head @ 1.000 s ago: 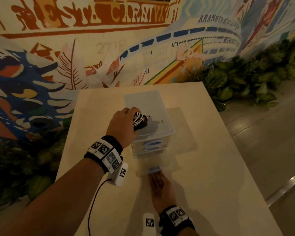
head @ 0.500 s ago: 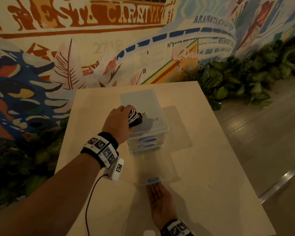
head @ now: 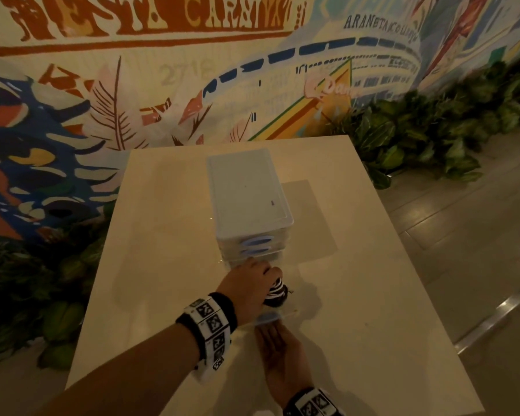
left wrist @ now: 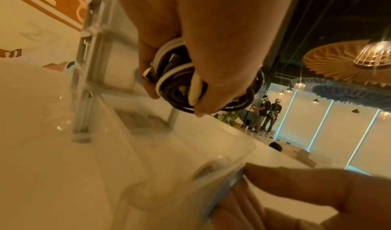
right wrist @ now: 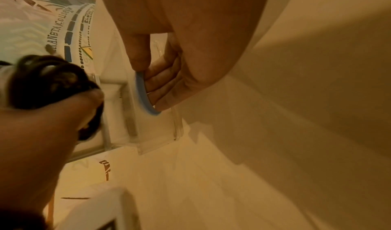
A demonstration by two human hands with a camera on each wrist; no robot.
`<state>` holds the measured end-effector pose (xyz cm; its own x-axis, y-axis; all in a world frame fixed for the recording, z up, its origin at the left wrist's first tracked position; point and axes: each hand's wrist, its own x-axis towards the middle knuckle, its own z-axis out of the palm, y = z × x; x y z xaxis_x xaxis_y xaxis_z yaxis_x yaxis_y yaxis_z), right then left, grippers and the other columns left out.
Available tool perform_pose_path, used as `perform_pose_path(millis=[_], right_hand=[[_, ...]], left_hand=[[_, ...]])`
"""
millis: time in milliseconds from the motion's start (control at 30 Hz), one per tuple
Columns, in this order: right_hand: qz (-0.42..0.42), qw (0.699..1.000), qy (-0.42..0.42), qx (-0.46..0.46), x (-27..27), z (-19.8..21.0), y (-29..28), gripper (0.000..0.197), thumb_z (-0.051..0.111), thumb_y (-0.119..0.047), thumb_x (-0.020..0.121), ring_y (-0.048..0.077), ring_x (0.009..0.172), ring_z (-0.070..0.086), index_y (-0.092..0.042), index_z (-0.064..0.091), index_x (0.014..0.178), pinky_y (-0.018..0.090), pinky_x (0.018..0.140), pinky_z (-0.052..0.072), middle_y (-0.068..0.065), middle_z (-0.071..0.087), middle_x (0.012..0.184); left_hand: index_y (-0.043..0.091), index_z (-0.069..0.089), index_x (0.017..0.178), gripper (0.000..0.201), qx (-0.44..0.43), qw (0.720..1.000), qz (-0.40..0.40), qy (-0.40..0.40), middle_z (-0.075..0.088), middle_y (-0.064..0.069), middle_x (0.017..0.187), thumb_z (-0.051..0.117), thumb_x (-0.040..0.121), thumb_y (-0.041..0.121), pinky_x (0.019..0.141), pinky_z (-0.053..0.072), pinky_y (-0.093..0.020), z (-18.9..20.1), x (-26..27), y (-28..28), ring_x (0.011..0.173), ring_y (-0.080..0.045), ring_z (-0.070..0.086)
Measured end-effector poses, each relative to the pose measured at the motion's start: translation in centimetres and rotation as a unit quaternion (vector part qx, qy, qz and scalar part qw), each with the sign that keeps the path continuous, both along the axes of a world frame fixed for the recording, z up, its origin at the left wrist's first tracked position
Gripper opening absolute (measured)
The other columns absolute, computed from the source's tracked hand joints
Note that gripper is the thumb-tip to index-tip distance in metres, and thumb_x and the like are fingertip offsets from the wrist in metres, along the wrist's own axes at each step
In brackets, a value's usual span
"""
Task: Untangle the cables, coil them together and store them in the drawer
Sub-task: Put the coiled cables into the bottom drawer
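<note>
A coil of black and white cables (head: 278, 293) is gripped in my left hand (head: 252, 283), which holds it low over the pulled-out clear bottom drawer (left wrist: 169, 150). The left wrist view shows the fingers wrapped round the cable coil (left wrist: 175, 83) just above the drawer floor. My right hand (head: 278, 352) pinches the drawer's blue handle (head: 267, 318), thumb on top and fingers underneath, as the right wrist view shows at the handle (right wrist: 141, 93). The coil (right wrist: 48, 79) appears blurred there at the left.
The drawer unit (head: 249, 187) stands mid-table with two upper drawers closed. The cream table (head: 373, 310) ends at a mural wall behind, with leafy plants (head: 433, 130) at the right and left. Two people stand far off in the left wrist view.
My left hand has carried the coil from the top of the drawer unit down and toward me, over the open drawer. The right hand has pulled the drawer further out.
</note>
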<state>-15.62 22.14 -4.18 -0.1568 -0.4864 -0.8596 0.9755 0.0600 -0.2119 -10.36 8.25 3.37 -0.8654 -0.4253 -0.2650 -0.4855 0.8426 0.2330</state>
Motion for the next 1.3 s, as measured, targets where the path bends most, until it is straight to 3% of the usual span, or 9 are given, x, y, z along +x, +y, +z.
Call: perform_pose_path(millis=[133,267,400,533,633,700,767,967,1300], right_hand=[[0.020,1.000,0.002,-0.004,-0.1,0.3,0.1,0.028,0.051,-0.018,0.105,0.032,0.113,0.066,-0.006,0.065,0.126,0.042,0.098,0.050,0.016,0.073,0.118],[0.030,0.999,-0.006,-0.018,-0.1,0.4,0.2,0.027,0.054,-0.022,0.104,0.029,0.107,0.069,-0.007,0.067,0.122,0.036,0.081,0.054,0.014,0.076,0.111],[0.036,0.999,-0.006,-0.026,-0.2,0.4,0.2,0.024,0.055,-0.022,0.103,0.029,0.108,0.069,-0.008,0.068,0.118,0.035,0.081,0.053,0.014,0.076,0.111],[0.032,0.999,-0.010,-0.031,-0.2,-0.1,0.4,0.025,0.052,-0.018,0.104,0.029,0.110,0.068,-0.007,0.066,0.122,0.037,0.087,0.052,0.014,0.075,0.114],[0.034,0.999,0.001,-0.028,-0.2,-0.6,0.6,0.026,0.051,-0.015,0.104,0.030,0.114,0.066,-0.008,0.065,0.124,0.039,0.096,0.048,0.014,0.074,0.117],[0.037,0.999,0.005,-0.033,-0.2,-0.5,0.6,0.025,0.051,-0.015,0.104,0.029,0.115,0.066,-0.009,0.066,0.123,0.038,0.096,0.048,0.014,0.074,0.117],[0.033,0.999,0.006,-0.031,-0.1,-0.2,0.5,0.022,0.052,-0.015,0.104,0.030,0.114,0.066,-0.008,0.068,0.118,0.040,0.098,0.048,0.014,0.075,0.115],[0.023,0.999,0.024,-0.039,0.2,0.0,0.5,0.023,0.045,-0.015,0.107,0.028,0.111,0.067,-0.013,0.066,0.115,0.040,0.099,0.047,0.012,0.076,0.112],[0.053,0.996,0.063,-0.035,0.0,-0.3,1.1,0.029,0.048,-0.014,0.105,0.034,0.110,0.068,-0.003,0.064,0.125,0.040,0.094,0.053,0.019,0.074,0.115]], left_hand=[[0.018,0.043,0.132,0.042,0.003,0.994,0.054,-0.095,0.050,-0.008,0.127,0.057,0.093,0.014,0.088,0.046,-0.040,-2.2,-1.5,-0.2,0.114,-0.032,0.047],[0.019,0.043,0.132,0.041,0.006,0.986,0.121,-0.114,0.049,-0.009,0.128,0.053,0.094,0.008,0.090,0.048,-0.044,-4.0,-2.1,-0.3,0.115,-0.033,0.048],[0.017,0.035,0.142,0.053,-0.021,0.982,0.167,-0.085,0.042,-0.012,0.140,0.057,0.094,0.013,0.094,0.048,-0.045,-4.9,-2.6,-0.3,0.127,-0.035,0.042],[0.020,0.020,0.148,0.085,-0.030,0.981,0.174,-0.083,0.031,-0.010,0.144,0.059,0.085,0.062,0.095,0.046,-0.046,-5.9,-2.2,0.7,0.127,-0.034,0.038],[0.020,0.004,0.154,0.103,-0.030,0.983,0.154,-0.095,0.019,-0.011,0.153,0.022,0.078,0.087,0.110,0.031,-0.048,-6.9,-1.6,1.0,0.136,-0.035,0.029],[0.022,-0.008,0.156,0.098,-0.006,0.985,0.157,-0.077,0.005,-0.008,0.161,0.008,0.081,0.083,0.118,0.016,-0.052,-7.2,-1.4,0.8,0.146,-0.035,0.013],[0.023,-0.015,0.155,0.087,-0.011,0.987,0.148,-0.068,-0.002,-0.009,0.163,0.013,0.090,0.074,0.118,0.010,-0.056,-7.6,-1.3,0.8,0.148,-0.037,0.003],[0.025,-0.019,0.153,0.075,-0.039,0.975,0.150,-0.156,0.003,-0.014,0.161,0.016,0.098,0.061,0.116,0.010,-0.059,-7.7,-2.2,1.7,0.144,-0.041,0.011],[0.026,0.021,0.148,0.062,-0.030,0.980,0.160,-0.115,0.028,-0.012,0.145,0.032,0.097,0.059,0.103,0.035,-0.050,-6.7,-2.2,2.1,0.128,-0.034,0.032]])
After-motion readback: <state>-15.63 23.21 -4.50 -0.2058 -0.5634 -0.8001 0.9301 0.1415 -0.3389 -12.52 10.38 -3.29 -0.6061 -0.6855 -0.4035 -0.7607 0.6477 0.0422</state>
